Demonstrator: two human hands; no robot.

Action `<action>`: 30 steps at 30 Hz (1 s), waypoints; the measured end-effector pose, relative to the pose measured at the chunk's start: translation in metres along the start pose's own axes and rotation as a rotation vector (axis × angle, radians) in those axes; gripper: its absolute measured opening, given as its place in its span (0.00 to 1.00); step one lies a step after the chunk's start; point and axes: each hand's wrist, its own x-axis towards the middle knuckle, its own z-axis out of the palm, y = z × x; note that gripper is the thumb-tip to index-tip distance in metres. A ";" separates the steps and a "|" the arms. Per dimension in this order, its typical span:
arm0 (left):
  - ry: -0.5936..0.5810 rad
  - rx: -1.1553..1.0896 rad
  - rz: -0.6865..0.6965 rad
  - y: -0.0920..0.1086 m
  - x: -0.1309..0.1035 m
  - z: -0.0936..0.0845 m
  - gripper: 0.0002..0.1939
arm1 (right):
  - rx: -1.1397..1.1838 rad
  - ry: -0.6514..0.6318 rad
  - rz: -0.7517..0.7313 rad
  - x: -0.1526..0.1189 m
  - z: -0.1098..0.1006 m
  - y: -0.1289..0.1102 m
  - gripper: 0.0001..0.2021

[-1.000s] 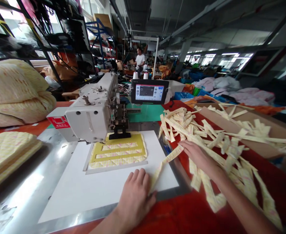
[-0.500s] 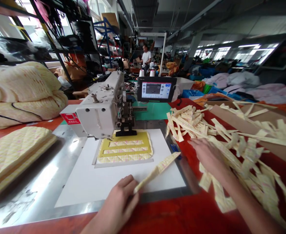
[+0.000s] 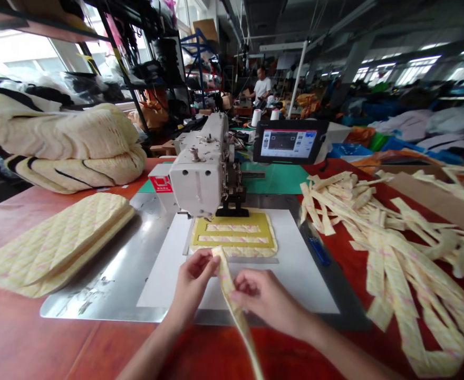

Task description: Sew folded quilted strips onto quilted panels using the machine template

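Between both hands hangs a pale yellow quilted fabric strip (image 3: 224, 273) with pink marks. My left hand (image 3: 191, 282) pinches its top end, while my right hand (image 3: 269, 301) grips it partway down with fingers closed. The lower part of the strip trails toward the table's front edge. Just beyond, a mustard-yellow slotted template (image 3: 235, 233) lies over a quilted fabric piece (image 3: 272, 251) on a white sheet (image 3: 168, 285). The sewing machine (image 3: 198, 182) stands over the template, its black presser foot (image 3: 232, 212) at the template's back edge.
Loose fabric strips (image 3: 386, 237) lie piled at the right beside a blue tool (image 3: 319, 250). A stack of quilted pieces (image 3: 66, 237) sits at the left, with larger folded bundles (image 3: 77, 142) behind it. A control screen (image 3: 289, 142) stands behind the machine. Far back is a person (image 3: 262, 88).
My right hand has moved left from the strip pile to the strip in my left hand. My left hand has raised the strip's end toward the template. The view has turned left.
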 end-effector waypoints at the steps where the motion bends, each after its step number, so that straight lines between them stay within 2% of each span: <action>1: 0.016 0.002 -0.011 -0.003 0.000 -0.002 0.18 | 0.027 -0.033 0.032 0.001 0.004 0.007 0.13; 3: 0.010 0.029 -0.022 -0.008 0.000 -0.004 0.18 | 0.041 -0.052 0.041 0.003 0.007 0.016 0.14; 4: -0.010 0.041 -0.026 -0.010 0.000 -0.004 0.18 | 0.037 -0.022 0.011 0.006 0.007 0.018 0.14; 8: -0.122 0.065 -0.032 -0.016 0.000 -0.003 0.16 | 0.076 0.249 -0.134 0.024 0.002 0.018 0.14; 10: -0.136 0.065 -0.029 -0.017 0.000 -0.003 0.16 | 0.116 0.308 -0.141 0.033 0.000 0.016 0.15; 14: -0.109 0.022 -0.032 -0.018 0.001 -0.003 0.17 | 0.181 0.323 -0.138 0.039 0.003 0.015 0.16; 20: -0.105 0.000 0.010 -0.016 0.000 -0.002 0.14 | 0.247 0.304 -0.156 0.037 0.005 0.015 0.11; 25: -0.145 0.037 0.018 -0.011 -0.003 -0.002 0.12 | 0.204 0.313 -0.215 0.037 0.004 0.020 0.08; 30: -0.139 0.075 0.012 -0.009 -0.005 -0.002 0.13 | 0.068 0.314 -0.329 0.033 0.003 0.028 0.05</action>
